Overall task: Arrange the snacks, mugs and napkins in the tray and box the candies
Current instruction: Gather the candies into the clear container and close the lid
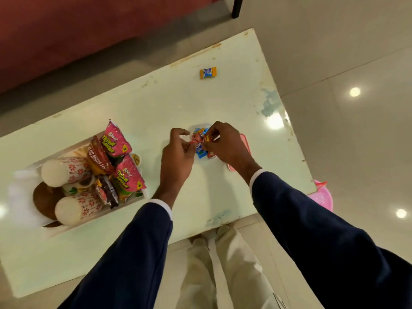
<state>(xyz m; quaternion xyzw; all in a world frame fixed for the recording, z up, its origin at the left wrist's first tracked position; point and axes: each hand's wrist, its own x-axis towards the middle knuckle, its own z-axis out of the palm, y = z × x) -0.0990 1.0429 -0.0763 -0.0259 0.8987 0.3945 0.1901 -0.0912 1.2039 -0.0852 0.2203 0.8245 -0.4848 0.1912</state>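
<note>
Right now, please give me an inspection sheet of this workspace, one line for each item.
Surface: pale green glossy table, worn edges.
Job's things: white tray holds pink snack packets and two floral paper mugs; colourful wrapped candies over a small clear box, mostly hidden; one orange wrapped candy lies apart.
Clutter: red-rimmed lid under the right hand.
Hands: left hand and right hand both pinch candies.
Cables: nothing seen.
Surroundings: pink plastic tub on tiled floor.

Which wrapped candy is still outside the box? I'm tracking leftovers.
The orange-wrapped candy lying alone at the table's far side, away from both hands.
</note>
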